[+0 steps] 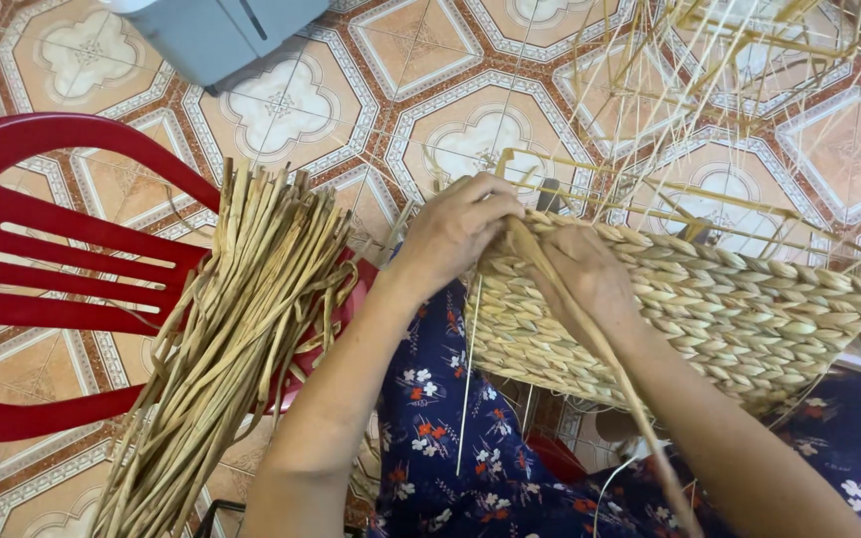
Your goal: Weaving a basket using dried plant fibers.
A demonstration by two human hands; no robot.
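A half-woven straw basket (749, 309) lies on my lap, its bare wire frame (690, 110) sticking up beyond it. My left hand (455, 229) grips the basket's left rim with curled fingers. My right hand (585, 274) presses on the woven wall and pinches a long dried straw strand (600, 349) that trails down over my forearm. A thick bundle of dried straw strands (231, 339) rests on a red plastic chair (42, 269) to my left.
The floor has patterned orange and white tiles (470, 130). A grey-blue plastic object (221, 35) stands at the top left. My lap is covered by dark blue floral cloth (450, 438).
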